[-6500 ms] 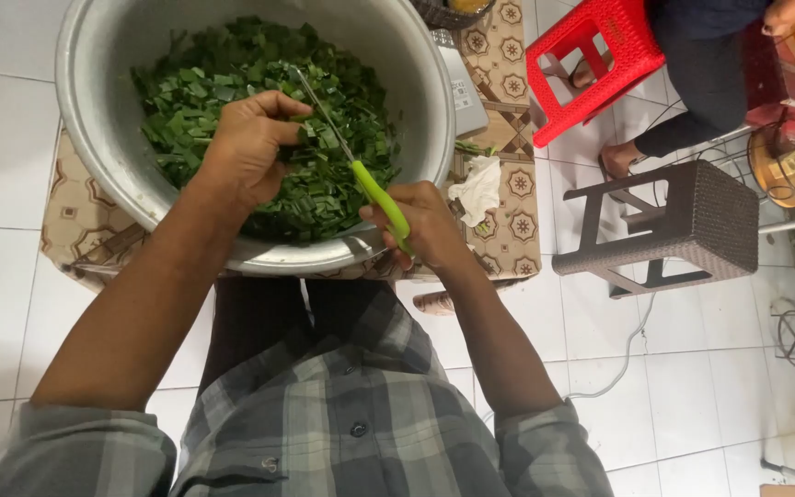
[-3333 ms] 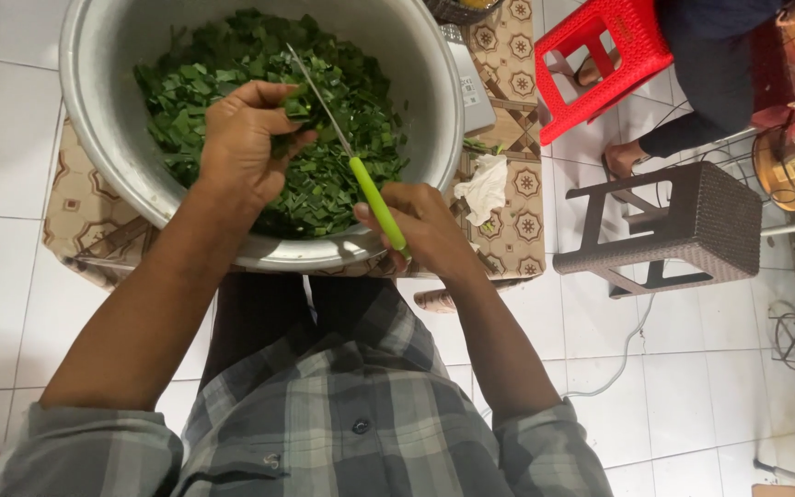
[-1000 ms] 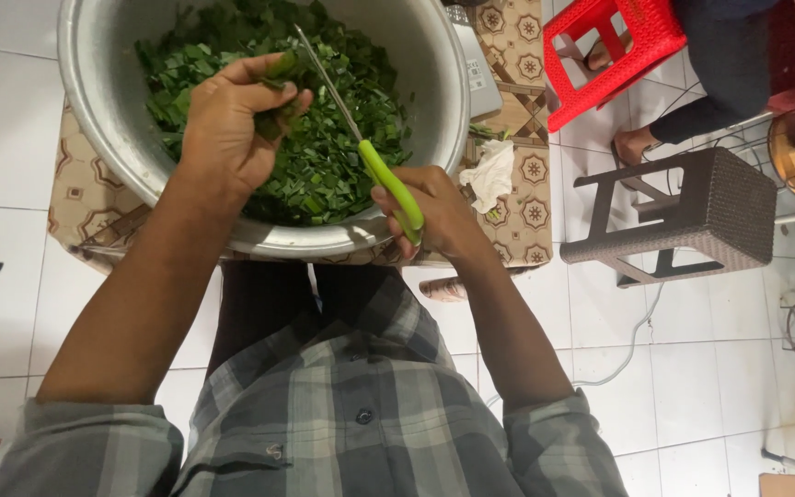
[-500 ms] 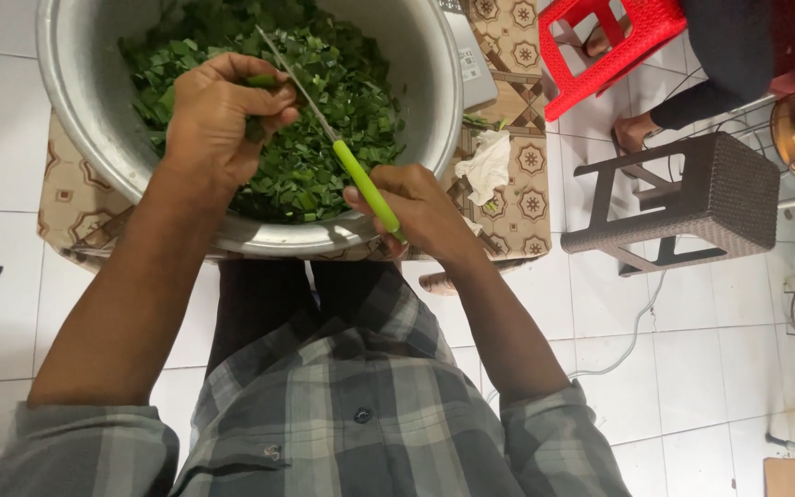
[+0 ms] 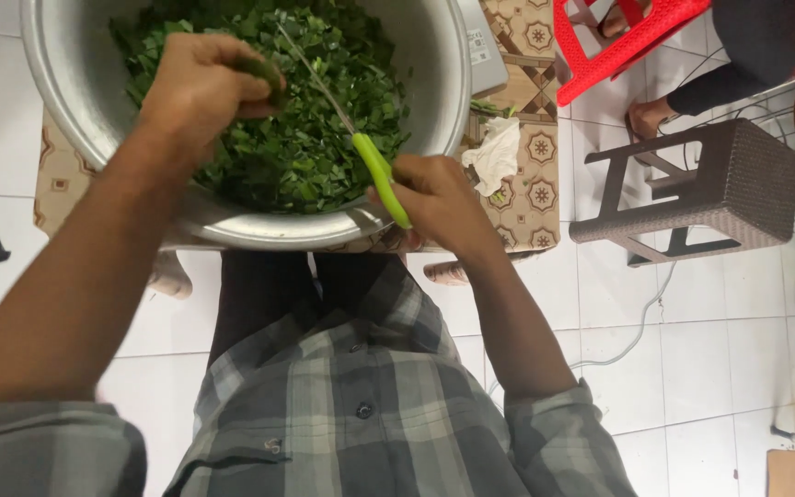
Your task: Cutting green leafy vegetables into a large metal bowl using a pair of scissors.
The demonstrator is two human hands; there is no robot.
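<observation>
Now, line by line:
Change: against the view half a second back, the left hand (image 5: 200, 87) sits in much the same place over the greens (image 5: 296, 120), and the knife (image 5: 351, 138) blade leans a little nearer to it, so the cutting over the bowl (image 5: 66, 101) goes on.
Left grip: fingers curled tight, pinching a small dark green bunch at the fingertips, held just above the heap.
Right grip: right hand (image 5: 439, 198) closed round the bright green handle near the bowl's near rim, the thin blade slanting up and away toward the pinched bunch.
Bunch to blade: the tip is just beside the left fingertips; whether it touches the leaves I cannot tell.
Greens: chopped, filling the big metal bowl.
Bowl: rests on a patterned counter (image 5: 531, 175) with a crumpled white cloth (image 5: 497, 155) at its right.
Nearby: a brown woven stool (image 5: 720, 184) and a red plastic stool (image 5: 618, 41) on the tiled floor.
</observation>
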